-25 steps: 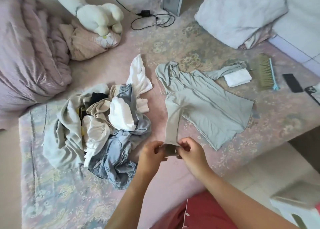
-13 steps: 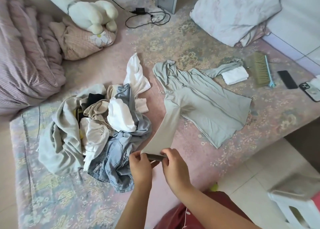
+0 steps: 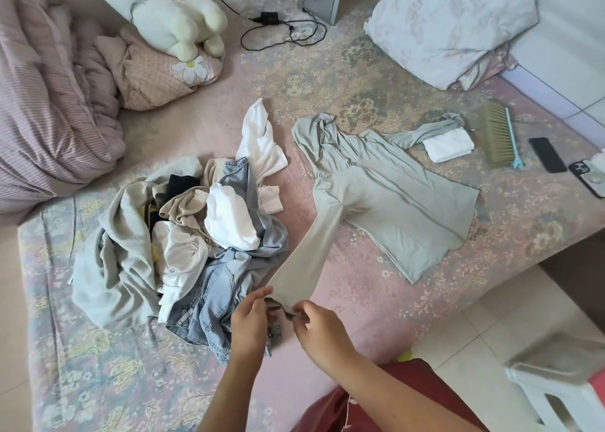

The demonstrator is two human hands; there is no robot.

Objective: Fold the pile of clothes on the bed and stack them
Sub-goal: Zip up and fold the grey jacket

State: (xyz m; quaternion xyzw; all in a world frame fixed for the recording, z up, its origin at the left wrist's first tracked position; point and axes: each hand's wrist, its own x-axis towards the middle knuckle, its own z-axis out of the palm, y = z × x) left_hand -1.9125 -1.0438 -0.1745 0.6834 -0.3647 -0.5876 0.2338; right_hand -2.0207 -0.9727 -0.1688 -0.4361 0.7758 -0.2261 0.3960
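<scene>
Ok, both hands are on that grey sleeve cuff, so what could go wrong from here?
1. The left hand and right hand hold the sleeve taut; pulling more could drag the flat grey top and wrinkle it.
2. The sleeve lies against the pile, so it may snag the denim and pull clothes along.
3. The far sleeve lies over the white folded cloth, which could shift.

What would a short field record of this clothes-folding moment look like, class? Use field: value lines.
garment in work: grey hooded top, spread on the bed
left hand: pinches the sleeve cuff
right hand: pinches the same cuff
sleeve: pulled out toward the person
unfolded pile: left of the top
folded: white item
</scene>
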